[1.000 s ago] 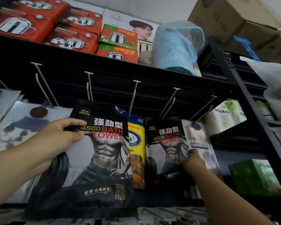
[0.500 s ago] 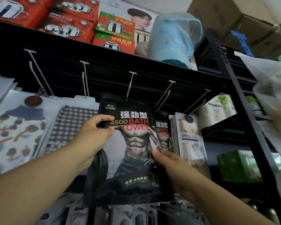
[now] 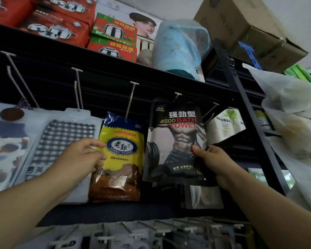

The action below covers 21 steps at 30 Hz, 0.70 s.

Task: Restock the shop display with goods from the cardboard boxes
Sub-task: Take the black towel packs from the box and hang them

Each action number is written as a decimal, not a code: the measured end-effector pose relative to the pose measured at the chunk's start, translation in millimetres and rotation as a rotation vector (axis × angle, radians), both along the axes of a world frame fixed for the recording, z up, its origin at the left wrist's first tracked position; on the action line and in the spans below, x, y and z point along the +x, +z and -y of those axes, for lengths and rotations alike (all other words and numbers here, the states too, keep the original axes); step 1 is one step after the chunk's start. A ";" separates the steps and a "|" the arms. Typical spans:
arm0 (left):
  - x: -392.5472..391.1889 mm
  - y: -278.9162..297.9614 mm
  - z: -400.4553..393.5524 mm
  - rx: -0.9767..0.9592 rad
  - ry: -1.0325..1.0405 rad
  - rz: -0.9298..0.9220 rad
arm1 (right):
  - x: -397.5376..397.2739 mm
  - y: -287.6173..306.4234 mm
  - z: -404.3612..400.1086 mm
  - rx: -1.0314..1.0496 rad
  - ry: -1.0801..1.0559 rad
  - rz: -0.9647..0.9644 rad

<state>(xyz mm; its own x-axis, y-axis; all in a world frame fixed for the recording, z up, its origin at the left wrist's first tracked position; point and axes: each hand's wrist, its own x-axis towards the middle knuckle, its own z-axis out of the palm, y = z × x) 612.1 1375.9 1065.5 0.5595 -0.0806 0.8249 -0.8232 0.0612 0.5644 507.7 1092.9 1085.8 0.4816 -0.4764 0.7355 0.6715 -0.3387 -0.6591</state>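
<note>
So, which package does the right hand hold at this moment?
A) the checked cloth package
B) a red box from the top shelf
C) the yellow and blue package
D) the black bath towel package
D: the right hand grips the lower right edge of the black bath towel package, while the left hand only reaches to the yellow and blue package beside it.

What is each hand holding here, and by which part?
The right hand pinches the black bath towel pack at its right edge. The left hand only touches the yellow pack, gripping nothing.
</note>
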 end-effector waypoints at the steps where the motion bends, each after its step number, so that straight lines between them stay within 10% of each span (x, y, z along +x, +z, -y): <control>1: 4.9 -0.7 -2.6 0.004 0.009 -0.011 | 2.3 5.2 0.1 0.002 0.000 -0.006; 21: 42.4 0.5 -11.7 0.016 0.050 -0.057 | 17.1 -4.5 9.6 0.011 0.038 -0.018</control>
